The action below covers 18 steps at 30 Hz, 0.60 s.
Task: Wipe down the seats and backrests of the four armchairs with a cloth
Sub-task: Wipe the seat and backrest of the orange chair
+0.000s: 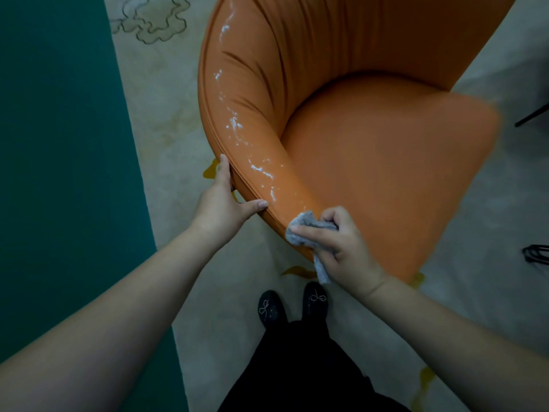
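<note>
An orange armchair (371,162) with a curved backrest fills the upper middle of the head view. White foamy streaks (237,126) run along the top of its left rim. My left hand (225,200) holds the outer edge of that rim near its front end, thumb on top. My right hand (341,245) grips a crumpled grey cloth (306,227) and presses it against the front end of the armrest, just below the last streak. The seat cushion looks smooth and dry.
The chair stands on a pale rug (166,120) with cloud outlines and yellow marks. A teal floor strip (59,144) lies at the left. My black shoes (291,304) stand close to the chair. Dark thin metal legs (534,114) show at the right edge.
</note>
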### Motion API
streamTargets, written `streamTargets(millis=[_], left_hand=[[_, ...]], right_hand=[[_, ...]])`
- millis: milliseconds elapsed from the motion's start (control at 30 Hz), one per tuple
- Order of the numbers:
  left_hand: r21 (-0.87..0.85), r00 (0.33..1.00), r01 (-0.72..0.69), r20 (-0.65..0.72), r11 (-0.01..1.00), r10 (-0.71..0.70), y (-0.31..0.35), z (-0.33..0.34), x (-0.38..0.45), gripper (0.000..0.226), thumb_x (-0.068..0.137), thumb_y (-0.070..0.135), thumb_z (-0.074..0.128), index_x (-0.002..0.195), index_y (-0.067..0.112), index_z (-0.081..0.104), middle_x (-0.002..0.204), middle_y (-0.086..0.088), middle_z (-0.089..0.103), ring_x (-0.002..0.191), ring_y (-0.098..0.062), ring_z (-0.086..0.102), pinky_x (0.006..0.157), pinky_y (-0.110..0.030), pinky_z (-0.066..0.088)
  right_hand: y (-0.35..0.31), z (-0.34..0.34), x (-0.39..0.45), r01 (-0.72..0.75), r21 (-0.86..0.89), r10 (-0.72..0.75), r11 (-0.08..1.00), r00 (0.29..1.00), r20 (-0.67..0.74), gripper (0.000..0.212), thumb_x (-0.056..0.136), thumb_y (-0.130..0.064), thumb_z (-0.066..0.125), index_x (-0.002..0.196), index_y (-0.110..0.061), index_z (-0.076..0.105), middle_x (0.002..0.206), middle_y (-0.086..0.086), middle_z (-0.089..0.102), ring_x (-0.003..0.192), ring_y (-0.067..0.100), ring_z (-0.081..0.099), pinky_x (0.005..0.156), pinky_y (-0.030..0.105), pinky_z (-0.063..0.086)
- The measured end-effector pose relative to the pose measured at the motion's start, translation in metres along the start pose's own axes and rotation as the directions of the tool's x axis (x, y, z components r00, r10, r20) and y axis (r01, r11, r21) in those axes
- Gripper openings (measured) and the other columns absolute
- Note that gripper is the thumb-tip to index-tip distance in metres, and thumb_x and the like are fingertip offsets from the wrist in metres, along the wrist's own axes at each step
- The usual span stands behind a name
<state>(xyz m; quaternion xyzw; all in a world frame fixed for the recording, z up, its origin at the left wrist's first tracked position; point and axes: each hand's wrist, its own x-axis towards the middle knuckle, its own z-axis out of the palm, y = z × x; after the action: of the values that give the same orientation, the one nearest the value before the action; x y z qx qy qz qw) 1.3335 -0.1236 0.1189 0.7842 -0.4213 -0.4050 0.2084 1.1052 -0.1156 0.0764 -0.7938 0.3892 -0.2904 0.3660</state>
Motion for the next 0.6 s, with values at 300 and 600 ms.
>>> streamTargets(millis=[300, 600], left_hand=[[-0.026, 1.000, 0.025, -0.006, 0.999, -0.025, 0.002, 0.001, -0.001, 0.121, 0.072, 0.029, 0.084, 0.153, 0.026, -0.007, 0.149, -0.006, 0.042, 0.133, -0.020, 0.044, 0.102, -0.045, 0.045], [-0.104, 0.997, 0.072, 0.001, 0.992, -0.072, 0.006, -0.001, -0.001, 0.108, 0.081, 0.017, 0.076, 0.153, 0.029, -0.004, 0.149, -0.010, 0.041, 0.128, -0.024, 0.050, 0.078, -0.033, 0.059]], right_hand=[[0.007, 0.008, 0.018, -0.056, 0.104, 0.058, 0.993, 0.998, -0.020, 0.049, 0.079, 0.010, 0.067, 0.117, -0.020, 0.065, 0.091, 0.014, 0.041, 0.086, 0.019, 0.044, 0.078, 0.020, 0.040], [-0.003, 0.020, 0.064, -0.052, 0.059, 0.052, 0.997, 0.999, 0.015, 0.038, 0.078, 0.005, 0.069, 0.110, -0.017, 0.071, 0.088, 0.011, 0.039, 0.084, 0.023, 0.044, 0.077, 0.018, 0.037]])
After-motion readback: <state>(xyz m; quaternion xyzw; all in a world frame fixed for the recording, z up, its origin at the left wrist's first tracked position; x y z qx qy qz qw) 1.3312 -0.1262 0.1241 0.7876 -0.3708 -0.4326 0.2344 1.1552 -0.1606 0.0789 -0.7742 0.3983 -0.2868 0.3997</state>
